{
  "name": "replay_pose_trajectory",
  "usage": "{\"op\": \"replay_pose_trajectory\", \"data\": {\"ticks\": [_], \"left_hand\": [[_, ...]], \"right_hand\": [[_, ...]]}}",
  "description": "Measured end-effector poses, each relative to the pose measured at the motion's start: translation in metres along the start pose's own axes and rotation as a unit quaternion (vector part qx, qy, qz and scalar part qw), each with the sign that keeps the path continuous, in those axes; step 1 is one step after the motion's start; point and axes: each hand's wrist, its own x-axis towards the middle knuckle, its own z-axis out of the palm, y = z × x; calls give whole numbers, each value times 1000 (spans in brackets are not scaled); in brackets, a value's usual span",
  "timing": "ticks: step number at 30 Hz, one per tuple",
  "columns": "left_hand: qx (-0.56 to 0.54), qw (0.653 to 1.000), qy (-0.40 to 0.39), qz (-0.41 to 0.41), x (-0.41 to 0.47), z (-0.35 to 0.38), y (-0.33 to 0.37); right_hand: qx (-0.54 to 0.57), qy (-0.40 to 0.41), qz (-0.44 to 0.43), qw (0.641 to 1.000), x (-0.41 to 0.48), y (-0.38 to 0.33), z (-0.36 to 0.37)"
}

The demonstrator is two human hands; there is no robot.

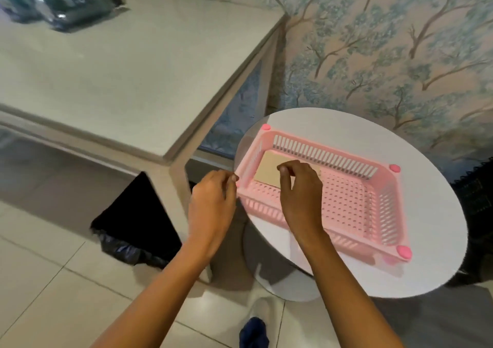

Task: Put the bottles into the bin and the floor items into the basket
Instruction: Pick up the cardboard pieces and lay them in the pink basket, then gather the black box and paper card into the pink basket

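Observation:
A pink slotted basket (373,187) sits on a round white side table (360,281). A flat beige item (269,170) lies in the basket's far left corner. My right hand (300,187) hovers over the basket, just above that item, fingers curled and apart, holding nothing. My left hand (213,201) hangs beside the basket's left end, fingers loosely curled, with nothing in it. A bin with a black bag (133,230) stands on the floor under the big table. Blurred bottles (61,6) lie on the big table's far left corner.
The large pale table (120,80) fills the left. Patterned wallpaper (386,40) is behind. A dark blue cloth (253,333) lies on the tiled floor near my feet. A dark object (474,201) stands to the right of the round table.

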Motion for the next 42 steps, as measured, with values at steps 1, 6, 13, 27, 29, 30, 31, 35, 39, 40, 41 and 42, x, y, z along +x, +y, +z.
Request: {"op": "replay_pose_trajectory", "data": {"ticks": [1,6,13,27,29,30,31,35,39,40,41,42], "left_hand": [[-8,1000,13,-12,-12,-18,-5],[-17,993,93,-71,-76,-104,-42],[17,969,192,-154,-161,-208,-112],[127,853,335,-380,-244,-357,-285],[143,839,330,-409,-244,-376,-319],[150,831,323,-427,-244,-385,-336],[153,824,312,-448,-247,-392,-353],[168,788,277,-523,-262,-422,-408],[176,748,268,-581,-274,-449,-445],[175,736,274,-594,-278,-456,-453],[171,726,285,-602,-282,-462,-461],[172,716,294,-610,-286,-468,-469]], "right_hand": [[7,-6,-23,1000,-16,-16,3],[46,-69,-135,987,-97,-83,23],[100,-214,-230,944,-195,-171,86],[131,-446,-401,790,-323,-327,285],[120,-458,-429,769,-334,-346,320],[115,-459,-443,762,-338,-357,338],[111,-462,-451,756,-341,-366,354],[109,-494,-452,734,-354,-402,411],[108,-530,-461,703,-368,-435,461],[108,-539,-462,696,-373,-443,473],[107,-548,-463,689,-378,-450,484],[106,-556,-464,681,-385,-458,496]]}}
